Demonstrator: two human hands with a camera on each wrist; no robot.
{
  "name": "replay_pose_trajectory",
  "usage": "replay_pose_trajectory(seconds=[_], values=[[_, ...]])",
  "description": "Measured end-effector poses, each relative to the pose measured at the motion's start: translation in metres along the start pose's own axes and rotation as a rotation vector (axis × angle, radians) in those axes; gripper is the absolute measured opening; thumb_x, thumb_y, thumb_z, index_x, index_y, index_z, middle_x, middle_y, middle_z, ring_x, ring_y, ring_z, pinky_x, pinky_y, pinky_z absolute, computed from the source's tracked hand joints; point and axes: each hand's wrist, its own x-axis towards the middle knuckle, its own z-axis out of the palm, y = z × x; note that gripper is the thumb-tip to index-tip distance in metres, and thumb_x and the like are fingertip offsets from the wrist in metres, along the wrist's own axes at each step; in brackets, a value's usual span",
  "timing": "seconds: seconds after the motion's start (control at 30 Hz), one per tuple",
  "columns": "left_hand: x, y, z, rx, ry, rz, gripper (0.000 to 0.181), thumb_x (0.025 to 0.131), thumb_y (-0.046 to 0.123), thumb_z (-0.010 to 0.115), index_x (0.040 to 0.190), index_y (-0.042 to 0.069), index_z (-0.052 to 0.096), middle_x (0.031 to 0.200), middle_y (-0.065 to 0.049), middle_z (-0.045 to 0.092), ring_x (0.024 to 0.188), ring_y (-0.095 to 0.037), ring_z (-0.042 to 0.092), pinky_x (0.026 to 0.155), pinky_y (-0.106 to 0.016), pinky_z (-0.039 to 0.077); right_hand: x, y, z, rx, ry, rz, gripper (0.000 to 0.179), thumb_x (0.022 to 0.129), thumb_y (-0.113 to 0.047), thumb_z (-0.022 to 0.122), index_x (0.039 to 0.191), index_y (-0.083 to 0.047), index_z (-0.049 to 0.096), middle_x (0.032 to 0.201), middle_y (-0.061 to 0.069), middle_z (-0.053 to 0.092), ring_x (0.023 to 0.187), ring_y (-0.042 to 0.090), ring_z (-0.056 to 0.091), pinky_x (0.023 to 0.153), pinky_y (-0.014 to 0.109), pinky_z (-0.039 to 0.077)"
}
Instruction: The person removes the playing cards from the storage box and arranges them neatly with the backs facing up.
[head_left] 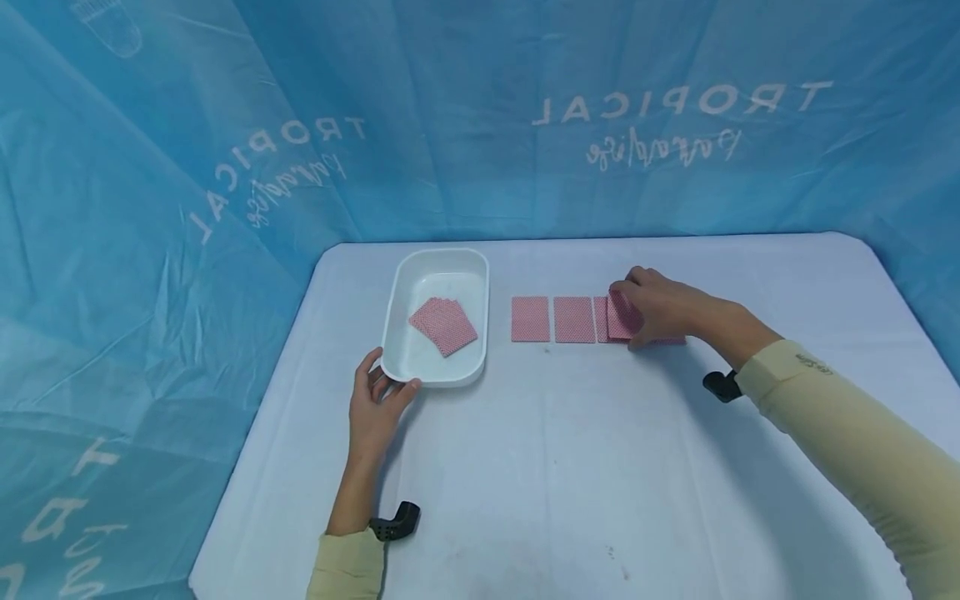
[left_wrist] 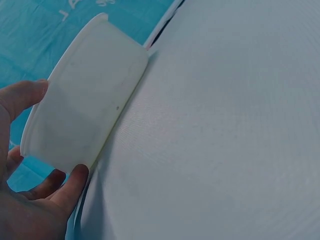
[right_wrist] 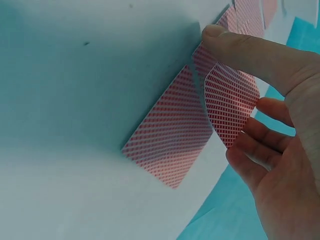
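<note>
At the near left corner of a white plastic tray (head_left: 408,360), my left hand (head_left: 375,417) grips the rim and wall between thumb and fingers. Inside the tray lies a fanned pile of playing cards (head_left: 445,327), their red-and-white patterned backs up. My right hand (head_left: 663,304) pinches one playing card (right_wrist: 231,102) by its edges, thumb on the near side and fingers on the far side. The held card is bowed and tilted over the row. Beneath and beside it, face-down cards (head_left: 529,319) form a row, partly hidden by the hand. One of these, a flat card (right_wrist: 172,135), lies close by.
A white-covered table (head_left: 540,467) carries everything. Blue printed curtains (head_left: 480,125) hang at its back and sides. Each wrist wears a black camera band, one seen on the left wrist (head_left: 397,522).
</note>
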Motion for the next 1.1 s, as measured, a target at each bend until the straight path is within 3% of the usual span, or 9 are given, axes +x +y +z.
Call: replay_pose_trajectory(seconds=[0.2,0.4,0.63,1.1], values=[[0.011,-0.029,0.0,-0.007,0.018,0.008,0.082,0.079,0.027,0.081,0.146,0.026,0.034,0.139,-0.005,0.046,0.123,-0.021,0.05,0.092,-0.026,0.049,-0.007,0.01,0.001,0.005,-0.002,0.016,0.098,0.058,-0.032,0.093,0.139,-0.009,0.043,0.125,0.013,0.043,0.114,0.032,0.043,0.081,0.052,0.054],[0.011,-0.027,0.004,0.008,0.041,0.01,0.082,0.078,0.03,0.082,0.145,0.026,0.035,0.138,-0.005,0.047,0.123,-0.019,0.05,0.092,-0.025,0.049,-0.012,0.017,0.0,-0.004,0.012,0.045,0.104,0.057,-0.031,0.093,0.143,-0.007,0.038,0.129,0.013,0.042,0.117,0.033,0.041,0.083,0.053,0.053],[0.01,-0.029,0.001,-0.006,0.028,0.018,0.08,0.08,0.026,0.08,0.146,0.025,0.035,0.139,-0.008,0.046,0.124,-0.022,0.049,0.094,-0.026,0.048,-0.019,0.024,0.002,0.001,-0.007,0.062,0.103,0.056,-0.033,0.094,0.141,-0.006,0.04,0.129,0.015,0.042,0.116,0.035,0.042,0.078,0.052,0.055],[0.01,-0.027,0.0,-0.03,0.007,0.001,0.081,0.081,0.022,0.079,0.147,0.024,0.033,0.141,-0.01,0.044,0.125,-0.023,0.048,0.092,-0.023,0.048,-0.037,0.039,0.006,0.056,0.03,0.081,0.099,0.056,-0.03,0.094,0.138,-0.005,0.045,0.126,0.017,0.043,0.115,0.038,0.042,0.077,0.053,0.055]])
